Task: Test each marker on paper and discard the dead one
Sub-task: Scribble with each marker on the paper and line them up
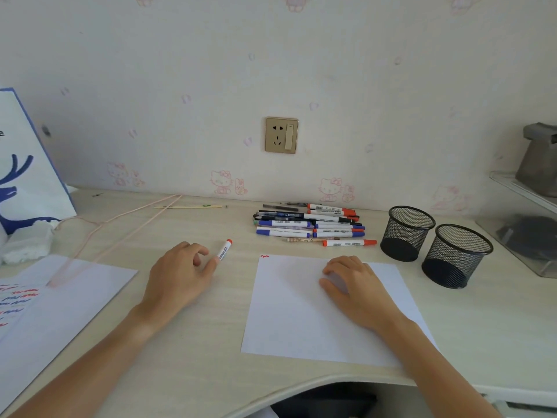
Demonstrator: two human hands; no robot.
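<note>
A white marker with a red cap (225, 250) lies on the desk left of the white test sheet (295, 315). My left hand (177, 273) rests beside it, fingers loosely apart, one fingertip touching the marker's near end. My right hand (352, 285) lies palm down on the sheet and holds nothing. A small red squiggle (264, 256) marks the sheet's far left corner. A pile of markers and pens (310, 226) with red, blue and black caps sits behind the sheet.
Two empty black mesh cups (407, 233) (456, 256) stand at the right. A second sheet with red and blue scribbles (75, 297) lies at the left under a pink wire hanger (120, 224). A paper bag (27, 176) stands far left, a clear tray (524, 230) far right.
</note>
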